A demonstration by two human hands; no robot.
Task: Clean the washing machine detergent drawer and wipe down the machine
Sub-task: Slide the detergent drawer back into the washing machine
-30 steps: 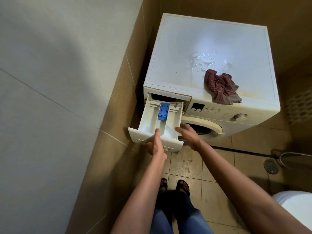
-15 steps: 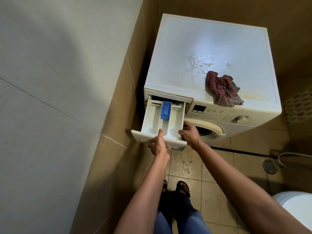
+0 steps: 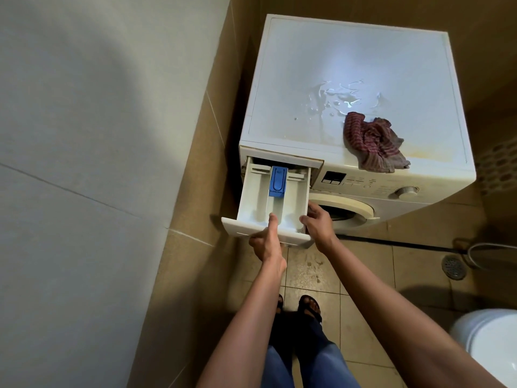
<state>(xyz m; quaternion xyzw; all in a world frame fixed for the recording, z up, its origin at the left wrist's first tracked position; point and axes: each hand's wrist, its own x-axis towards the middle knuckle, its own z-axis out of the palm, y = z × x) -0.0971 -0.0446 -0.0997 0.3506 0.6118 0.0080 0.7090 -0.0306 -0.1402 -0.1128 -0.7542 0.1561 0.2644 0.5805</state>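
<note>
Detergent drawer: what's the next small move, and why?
Probably ease the detergent drawer farther out of the washing machine: left hand and right hand both grip its front, its rear sits inside the slot, and the cloth lies unused on top.

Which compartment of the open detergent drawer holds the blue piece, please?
The middle compartment: the blue piece sits at its back, while the left one and right one are plain white.

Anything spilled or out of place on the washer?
A puddle of water sits atop the white washing machine, behind the crumpled red striped cloth. A yellowish stain marks its front right corner. The white plastic detergent drawer is pulled out, gripped by left hand and right hand.
</note>
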